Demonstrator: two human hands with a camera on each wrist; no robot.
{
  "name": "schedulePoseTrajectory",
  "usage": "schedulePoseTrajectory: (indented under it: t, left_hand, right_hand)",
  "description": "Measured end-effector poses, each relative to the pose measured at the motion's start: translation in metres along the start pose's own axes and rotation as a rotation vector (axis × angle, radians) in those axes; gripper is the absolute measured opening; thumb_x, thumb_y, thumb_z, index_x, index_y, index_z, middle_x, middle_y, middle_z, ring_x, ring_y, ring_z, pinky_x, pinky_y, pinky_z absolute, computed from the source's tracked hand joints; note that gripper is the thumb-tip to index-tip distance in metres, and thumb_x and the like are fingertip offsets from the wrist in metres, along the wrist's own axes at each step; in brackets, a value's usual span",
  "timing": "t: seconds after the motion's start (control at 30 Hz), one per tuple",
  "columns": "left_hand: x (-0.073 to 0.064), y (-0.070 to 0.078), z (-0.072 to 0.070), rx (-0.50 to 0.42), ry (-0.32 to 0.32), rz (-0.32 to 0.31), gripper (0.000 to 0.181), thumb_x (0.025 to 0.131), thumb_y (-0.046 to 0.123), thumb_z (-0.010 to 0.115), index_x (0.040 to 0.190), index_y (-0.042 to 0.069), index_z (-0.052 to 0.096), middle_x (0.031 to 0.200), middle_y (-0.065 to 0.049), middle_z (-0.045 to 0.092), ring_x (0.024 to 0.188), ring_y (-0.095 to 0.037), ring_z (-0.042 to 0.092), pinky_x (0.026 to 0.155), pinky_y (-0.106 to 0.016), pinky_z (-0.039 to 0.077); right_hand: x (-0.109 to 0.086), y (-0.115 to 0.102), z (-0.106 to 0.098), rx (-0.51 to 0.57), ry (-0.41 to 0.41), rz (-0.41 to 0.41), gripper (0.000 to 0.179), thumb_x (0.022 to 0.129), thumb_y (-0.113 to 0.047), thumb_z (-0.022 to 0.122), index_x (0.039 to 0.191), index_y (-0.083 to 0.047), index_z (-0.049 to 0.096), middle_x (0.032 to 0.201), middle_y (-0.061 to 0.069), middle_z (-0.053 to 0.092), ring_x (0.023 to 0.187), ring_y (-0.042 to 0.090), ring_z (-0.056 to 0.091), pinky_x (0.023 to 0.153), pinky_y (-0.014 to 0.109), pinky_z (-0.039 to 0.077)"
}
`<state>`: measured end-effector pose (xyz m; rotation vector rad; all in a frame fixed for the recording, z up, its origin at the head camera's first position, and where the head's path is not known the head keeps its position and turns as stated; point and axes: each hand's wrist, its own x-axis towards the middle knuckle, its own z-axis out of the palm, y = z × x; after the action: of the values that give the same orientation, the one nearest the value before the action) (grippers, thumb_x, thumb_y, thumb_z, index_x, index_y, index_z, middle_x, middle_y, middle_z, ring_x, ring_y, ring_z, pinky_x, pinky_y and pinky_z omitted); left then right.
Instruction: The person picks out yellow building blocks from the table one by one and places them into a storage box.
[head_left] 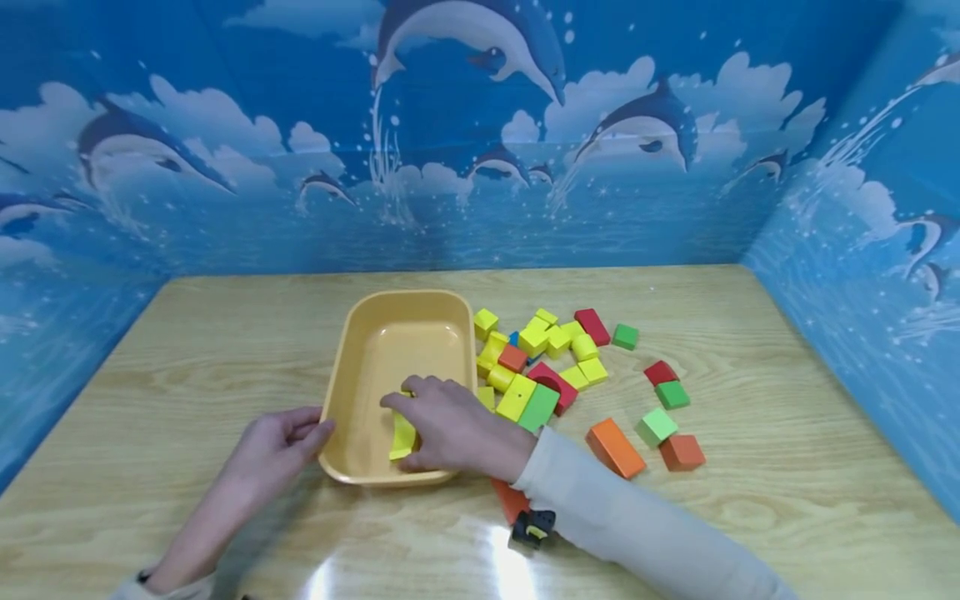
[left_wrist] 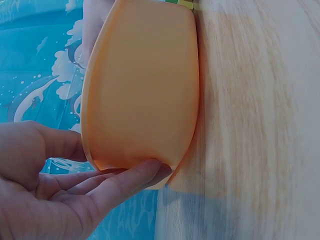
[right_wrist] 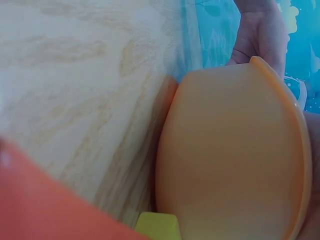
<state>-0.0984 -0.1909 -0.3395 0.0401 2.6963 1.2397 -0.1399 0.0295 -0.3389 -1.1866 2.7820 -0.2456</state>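
Observation:
A tan plastic basin (head_left: 341,392) stands on the wooden table. My left hand (head_left: 273,454) grips its near left side. In the left wrist view the fingers of that left hand (left_wrist: 65,185) lie along the basin's outer wall (left_wrist: 142,85), with one digit at the rim. My right hand (head_left: 457,425) reaches over the near right rim into the basin, its fingers curled round a yellow block (head_left: 402,435) with a curved edge. The hand covers part of this block. In the right wrist view the basin's outer side (right_wrist: 230,155) hides most of the hand.
Right of the basin lies a pile of mostly yellow blocks (head_left: 534,340), with a red arch (head_left: 553,387) and a green block (head_left: 538,408) among them. Farther right are loose blocks, including an orange one (head_left: 615,448). Under the right forearm lies an orange-red block (head_left: 510,502). Dolphin-print sheets surround the table.

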Motion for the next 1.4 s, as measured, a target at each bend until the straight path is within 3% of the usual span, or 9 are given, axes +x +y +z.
schedulePoseTrajectory:
  t: [0.27,0.47,0.57,0.67,0.77,0.9,1.0,1.1,1.4]
  left_hand:
    - [0.000,0.000,0.000,-0.018,-0.015,-0.020,0.041,0.097,0.013,0.057,0.124,-0.017,0.052,0.103,-0.024,0.069,0.090,-0.026,0.068,0.070,-0.023,0.052]
    - [0.000,0.000,0.001,-0.007,-0.016,-0.023,0.042,0.098,0.014,0.056,0.125,-0.018,0.051,0.105,-0.025,0.068,0.093,-0.029,0.068,0.070,-0.024,0.052]
    - [-0.002,-0.002,0.002,-0.007,-0.021,-0.026,0.042,0.098,0.014,0.056,0.125,-0.018,0.051,0.106,-0.026,0.067,0.093,-0.029,0.068,0.070,-0.024,0.052]
    - [-0.003,-0.003,0.003,-0.010,-0.020,-0.017,0.042,0.098,0.013,0.056,0.124,-0.018,0.051,0.105,-0.025,0.068,0.093,-0.028,0.068,0.070,-0.023,0.052]
    - [-0.002,-0.003,0.002,-0.007,-0.016,0.005,0.041,0.098,0.013,0.055,0.124,-0.019,0.052,0.104,-0.025,0.068,0.092,-0.028,0.067,0.070,-0.022,0.051]
    - [0.000,-0.002,0.000,0.003,-0.008,0.043,0.039,0.098,0.013,0.055,0.122,-0.018,0.054,0.102,-0.024,0.069,0.092,-0.028,0.067,0.070,-0.022,0.050]
    - [0.002,-0.002,-0.001,0.014,-0.004,0.058,0.037,0.098,0.012,0.055,0.121,-0.017,0.055,0.101,-0.023,0.069,0.090,-0.026,0.066,0.070,-0.022,0.050]
    - [0.003,-0.001,-0.001,0.021,0.001,0.066,0.036,0.097,0.012,0.055,0.120,-0.016,0.056,0.101,-0.023,0.070,0.088,-0.024,0.066,0.068,-0.022,0.050]
    - [0.003,-0.003,0.000,0.029,0.019,0.082,0.032,0.097,0.011,0.055,0.117,-0.013,0.061,0.098,-0.021,0.070,0.080,-0.017,0.062,0.063,-0.023,0.049]
  right_hand:
    - [0.001,-0.004,0.000,-0.037,-0.057,0.058,0.074,0.071,-0.050,0.082,0.134,-0.022,0.056,0.120,0.003,0.056,0.093,0.017,0.053,0.070,0.028,0.046]
    - [0.001,-0.006,0.000,-0.059,-0.074,0.087,0.076,0.071,-0.054,0.080,0.136,-0.024,0.054,0.122,0.001,0.056,0.100,0.018,0.051,0.077,0.030,0.046]
    - [-0.003,-0.005,-0.004,-0.007,-0.065,0.084,0.078,0.072,-0.054,0.080,0.137,-0.023,0.053,0.128,0.002,0.055,0.109,0.020,0.050,0.086,0.033,0.046]
    - [-0.011,0.005,-0.015,0.102,-0.003,0.064,0.075,0.075,-0.050,0.079,0.138,-0.020,0.052,0.133,0.004,0.053,0.121,0.021,0.047,0.099,0.036,0.041]
    - [-0.022,0.025,-0.030,0.165,0.123,0.061,0.064,0.081,-0.041,0.077,0.135,-0.016,0.055,0.134,0.006,0.053,0.126,0.024,0.044,0.104,0.040,0.038]
    - [-0.037,0.059,-0.043,0.105,0.243,0.201,0.047,0.088,-0.025,0.072,0.131,-0.011,0.059,0.132,0.012,0.054,0.123,0.031,0.046,0.100,0.046,0.041]
    - [-0.044,0.082,-0.043,0.047,0.177,0.365,0.045,0.092,-0.016,0.066,0.134,-0.010,0.055,0.136,0.017,0.049,0.123,0.037,0.044,0.097,0.050,0.043]
    - [-0.047,0.095,-0.041,0.010,0.070,0.465,0.047,0.094,-0.012,0.061,0.140,-0.012,0.050,0.142,0.020,0.042,0.124,0.041,0.043,0.094,0.052,0.045]
    - [-0.041,0.104,-0.034,0.004,-0.026,0.479,0.046,0.093,0.000,0.055,0.136,-0.016,0.055,0.137,0.018,0.043,0.109,0.038,0.049,0.077,0.045,0.053]
